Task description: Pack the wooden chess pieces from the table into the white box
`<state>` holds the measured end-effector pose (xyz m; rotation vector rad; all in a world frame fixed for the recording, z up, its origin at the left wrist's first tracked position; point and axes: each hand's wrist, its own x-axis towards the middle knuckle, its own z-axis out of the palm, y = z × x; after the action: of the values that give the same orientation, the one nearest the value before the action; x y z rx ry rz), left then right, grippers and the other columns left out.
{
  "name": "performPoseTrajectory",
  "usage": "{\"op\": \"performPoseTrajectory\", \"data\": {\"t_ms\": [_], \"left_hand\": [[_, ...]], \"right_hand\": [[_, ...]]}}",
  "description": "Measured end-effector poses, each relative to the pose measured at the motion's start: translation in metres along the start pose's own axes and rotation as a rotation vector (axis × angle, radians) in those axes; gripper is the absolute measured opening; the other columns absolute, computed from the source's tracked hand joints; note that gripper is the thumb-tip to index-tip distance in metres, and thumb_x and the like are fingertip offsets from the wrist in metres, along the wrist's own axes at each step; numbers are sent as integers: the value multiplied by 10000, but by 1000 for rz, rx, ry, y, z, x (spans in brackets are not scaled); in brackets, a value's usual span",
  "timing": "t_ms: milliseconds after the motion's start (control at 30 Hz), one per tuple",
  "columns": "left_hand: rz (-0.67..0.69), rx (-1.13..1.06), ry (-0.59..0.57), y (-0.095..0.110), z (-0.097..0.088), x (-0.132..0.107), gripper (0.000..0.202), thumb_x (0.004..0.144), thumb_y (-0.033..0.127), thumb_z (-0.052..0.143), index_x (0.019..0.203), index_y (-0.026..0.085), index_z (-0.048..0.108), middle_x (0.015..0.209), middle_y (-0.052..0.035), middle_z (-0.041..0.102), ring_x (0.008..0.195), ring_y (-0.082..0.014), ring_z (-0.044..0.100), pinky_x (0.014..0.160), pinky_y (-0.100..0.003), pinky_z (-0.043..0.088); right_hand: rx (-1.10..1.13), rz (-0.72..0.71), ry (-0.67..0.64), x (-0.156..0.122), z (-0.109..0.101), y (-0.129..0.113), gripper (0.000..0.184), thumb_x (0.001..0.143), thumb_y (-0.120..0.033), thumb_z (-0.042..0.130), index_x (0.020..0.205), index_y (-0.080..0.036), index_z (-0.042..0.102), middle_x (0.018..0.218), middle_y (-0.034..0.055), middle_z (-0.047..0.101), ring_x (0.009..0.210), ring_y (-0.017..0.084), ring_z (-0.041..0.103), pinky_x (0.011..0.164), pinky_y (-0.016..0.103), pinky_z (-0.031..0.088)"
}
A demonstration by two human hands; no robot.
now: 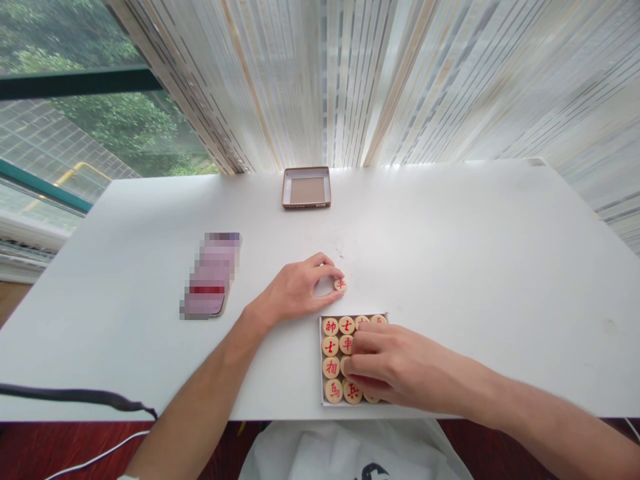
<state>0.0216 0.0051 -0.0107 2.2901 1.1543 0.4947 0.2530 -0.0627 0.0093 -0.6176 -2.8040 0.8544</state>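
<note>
My left hand (303,287) pinches a round wooden Chinese chess piece (341,285) between thumb and fingertips. The piece has a red character on its face and is just beyond the far edge of a shallow open box (321,363). Inside the box, rows of similar pieces with red characters stand face up, such as the one at the near left corner (333,391). My right hand (395,363) reaches over the box from the right, its curled fingers closed at a piece (343,365) that they partly cover. Much of the box's right side is hidden under this hand.
A brown-rimmed box lid (307,205) lies hollow side up at the table's far edge. To the left is a phone (210,277) with a blurred screen. A black cable (75,395) crosses the near left corner. Striped curtains (340,80) hang behind the white table (475,247).
</note>
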Motion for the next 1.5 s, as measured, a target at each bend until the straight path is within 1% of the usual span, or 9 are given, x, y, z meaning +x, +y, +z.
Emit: {"op": "performPoseTrajectory", "data": {"t_ms": [133,333,500,633,700,833,1000,1333,1500], "left_hand": [[-2,11,5,-1,0,0,167,926,298,676,1081,254,717,1120,-19,670,840,-145,664,728,-273,521],[16,-4,30,-3,1,-1,172,925,281,672,1092,247,696,1095,-11,692,705,-114,591,679,-263,498],[35,-43,85,-4,3,-1,195,927,284,658,1112,234,691,1049,-19,738,650,-109,554,662,-260,491],[34,-147,145,-3,5,-1,227,912,306,690,1124,227,695,1065,-29,758,605,-89,513,615,-238,482],[35,-210,165,-1,6,-1,233,909,317,705,1122,223,700,1085,-33,760,601,-82,502,607,-230,481],[38,-283,163,2,7,0,259,899,359,734,1116,219,720,1066,-36,766,610,-83,498,599,-228,477],[46,-341,140,3,8,1,247,901,366,730,1095,213,746,980,-45,766,626,-95,535,601,-232,483],[-36,-429,91,5,6,1,256,897,339,733,1128,228,731,1047,-21,761,658,-94,540,626,-233,487],[-57,-445,79,6,6,2,231,908,357,710,1101,234,734,1004,-16,751,654,-100,538,625,-239,479]], "right_hand": [[-15,-43,16,1,0,2,247,1032,-220,536,839,-179,685,789,29,629,719,162,523,674,291,437],[-3,-63,265,3,-8,17,255,1041,-260,495,907,-171,694,732,31,620,650,154,508,620,292,449],[14,71,498,2,-16,45,157,1009,-256,548,1051,-209,692,841,53,695,750,170,628,678,305,525],[177,252,616,6,-16,57,130,972,-280,616,1079,-222,662,949,52,736,798,172,675,720,315,574],[299,303,628,9,-15,58,132,964,-299,639,1069,-220,651,981,51,745,823,172,690,750,322,590],[518,308,615,13,-11,56,172,959,-344,661,1070,-215,642,1010,58,735,901,184,702,823,351,602],[667,322,606,15,-5,56,206,944,-388,684,1038,-214,630,981,47,711,866,171,695,806,346,612],[721,346,619,13,-2,60,221,930,-390,703,1050,-224,622,999,47,712,899,183,698,834,352,604],[758,355,582,12,0,62,284,950,-376,680,1186,-242,594,1020,52,743,940,197,712,864,377,592]]}}
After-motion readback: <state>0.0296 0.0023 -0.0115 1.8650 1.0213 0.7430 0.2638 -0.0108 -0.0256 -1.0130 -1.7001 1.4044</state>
